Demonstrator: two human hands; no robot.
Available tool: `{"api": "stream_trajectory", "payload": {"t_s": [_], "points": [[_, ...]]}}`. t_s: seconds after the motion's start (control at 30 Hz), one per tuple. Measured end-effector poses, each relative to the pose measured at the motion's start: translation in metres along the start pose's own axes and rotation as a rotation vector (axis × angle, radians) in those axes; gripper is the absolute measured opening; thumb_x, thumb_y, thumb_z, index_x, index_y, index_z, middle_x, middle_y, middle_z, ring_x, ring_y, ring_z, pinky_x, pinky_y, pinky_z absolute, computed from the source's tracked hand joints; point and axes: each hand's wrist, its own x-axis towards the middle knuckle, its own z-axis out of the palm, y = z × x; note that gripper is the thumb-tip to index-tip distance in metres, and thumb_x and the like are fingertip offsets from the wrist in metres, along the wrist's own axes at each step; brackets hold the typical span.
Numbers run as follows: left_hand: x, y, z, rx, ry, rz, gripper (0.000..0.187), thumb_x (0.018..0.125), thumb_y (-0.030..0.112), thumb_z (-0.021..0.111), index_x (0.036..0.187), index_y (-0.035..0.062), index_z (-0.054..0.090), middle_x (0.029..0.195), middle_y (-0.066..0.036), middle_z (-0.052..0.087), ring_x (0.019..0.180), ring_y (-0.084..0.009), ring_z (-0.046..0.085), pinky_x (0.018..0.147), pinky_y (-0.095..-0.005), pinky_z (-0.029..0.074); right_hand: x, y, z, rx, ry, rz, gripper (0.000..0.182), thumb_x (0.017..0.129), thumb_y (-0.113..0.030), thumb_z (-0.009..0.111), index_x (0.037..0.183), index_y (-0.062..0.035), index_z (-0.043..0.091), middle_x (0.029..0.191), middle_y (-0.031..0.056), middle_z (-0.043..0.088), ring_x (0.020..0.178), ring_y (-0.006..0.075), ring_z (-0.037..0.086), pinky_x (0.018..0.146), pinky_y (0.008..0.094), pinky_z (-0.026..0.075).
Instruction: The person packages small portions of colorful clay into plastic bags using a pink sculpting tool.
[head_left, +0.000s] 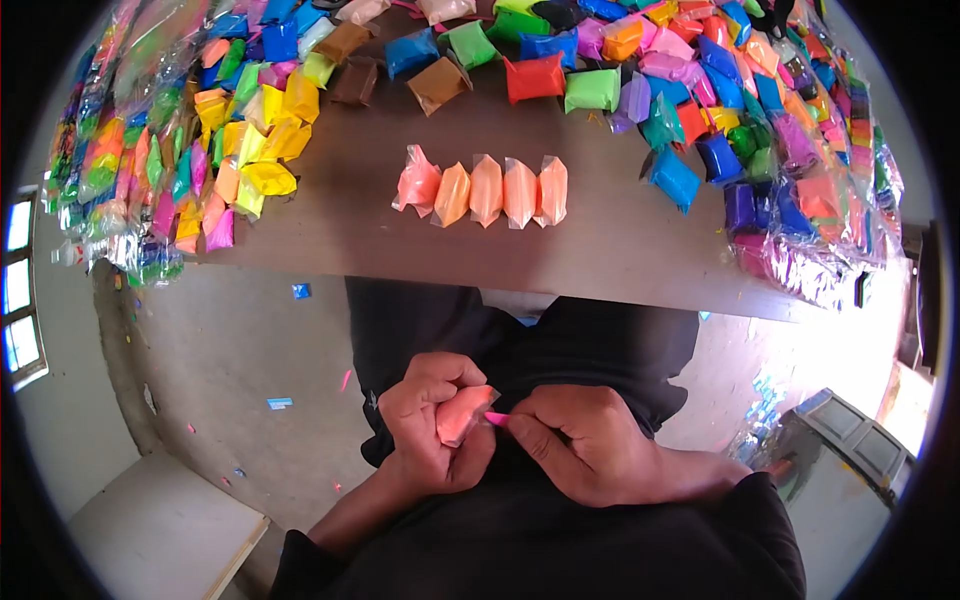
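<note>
My left hand [428,420] is closed around a coral-coloured clay packet [463,416] in a clear wrapper, above my lap. My right hand [585,443] pinches a small bright pink pointed piece [496,419]. Its tip meets the right end of the packet, while the rest of it is hidden in my fingers. On the table beyond my hands lies a row of several wrapped packets; the leftmost packet [416,182] is pinker, and a peach packet [486,190] lies in the middle.
The brown table [330,235] has its near edge just past my knees. Heaped yellow packets [270,140] and other colours line its left side. Blue packets [672,180] and mixed ones fill the right. A pale board [165,520] stands low on the left.
</note>
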Motion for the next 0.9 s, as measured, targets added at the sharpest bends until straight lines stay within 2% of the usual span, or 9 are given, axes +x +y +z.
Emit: {"api": "stream_trajectory", "payload": {"t_s": [0.23, 0.3, 0.33, 0.4, 0.87, 0.9], "points": [[-0.002, -0.001, -0.002, 0.055, -0.005, 0.029, 0.05, 0.077, -0.01, 0.047, 0.121, 0.0058, 0.03, 0.106, -0.025, 0.053, 0.079, -0.0192, 0.052, 0.068, -0.0274, 0.047, -0.005, 0.0, 0.001, 0.064, 0.001, 0.016, 0.012, 0.095, -0.007, 0.064, 0.087, 0.0019, 0.066, 0.071, 0.0172, 0.061, 0.064, 0.0362, 0.061, 0.057, 0.0422, 0.048], [-0.002, -0.003, -0.001, 0.023, 0.067, 0.068, 0.045, 0.073, -0.012, 0.057, 0.112, 0.0002, 0.038, 0.103, -0.025, 0.056, 0.077, -0.0203, 0.059, 0.065, -0.0283, 0.054, -0.005, 0.001, 0.001, 0.072, -0.003, 0.016, 0.012, 0.095, -0.007, 0.064, 0.087, 0.0019, 0.066, 0.071, 0.0171, 0.061, 0.064, 0.0362, 0.061, 0.057, 0.0422, 0.048], [-0.002, -0.001, -0.002, 0.023, 0.066, 0.068, 0.045, 0.073, -0.012, 0.057, 0.112, 0.0002, 0.038, 0.103, -0.025, 0.056, 0.077, -0.0203, 0.059, 0.065, -0.0283, 0.054, -0.005, 0.001, 0.001, 0.079, -0.007, 0.015, 0.012, 0.095, -0.006, 0.064, 0.087, 0.002, 0.066, 0.071, 0.0171, 0.061, 0.063, 0.0362, 0.061, 0.056, 0.0422, 0.048], [0.0, 0.004, -0.004, 0.093, -0.025, 0.011, 0.044, 0.078, -0.006, 0.051, 0.115, 0.0051, 0.031, 0.102, -0.024, 0.055, 0.079, -0.0192, 0.052, 0.068, -0.0279, 0.047, -0.005, 0.0, 0.001, 0.083, -0.013, 0.016, 0.012, 0.095, -0.006, 0.064, 0.087, 0.002, 0.066, 0.071, 0.017, 0.061, 0.063, 0.0363, 0.061, 0.057, 0.0422, 0.048], [-0.001, 0.006, -0.003, 0.093, -0.014, -0.008, 0.038, 0.082, -0.003, 0.053, 0.111, 0.0053, 0.032, 0.102, -0.024, 0.055, 0.079, -0.0192, 0.053, 0.067, -0.0283, 0.047, -0.005, 0.002, 0.0, 0.077, -0.022, 0.004, 0.013, 0.095, -0.007, 0.065, 0.085, 0.0015, 0.065, 0.07, 0.0168, 0.06, 0.063, 0.0365, 0.061, 0.056, 0.0422, 0.048], [-0.002, 0.006, -0.003, 0.08, 0.001, -0.017, 0.037, 0.083, -0.003, 0.053, 0.112, 0.0053, 0.032, 0.102, -0.024, 0.055, 0.079, -0.0191, 0.053, 0.067, -0.0285, 0.047, -0.005, 0.004, 0.0, 0.077, -0.021, -0.018, 0.012, 0.096, -0.006, 0.065, 0.088, 0.0029, 0.067, 0.07, 0.0157, 0.062, 0.061, 0.0321, 0.062, 0.054, 0.0391, 0.047]]}}
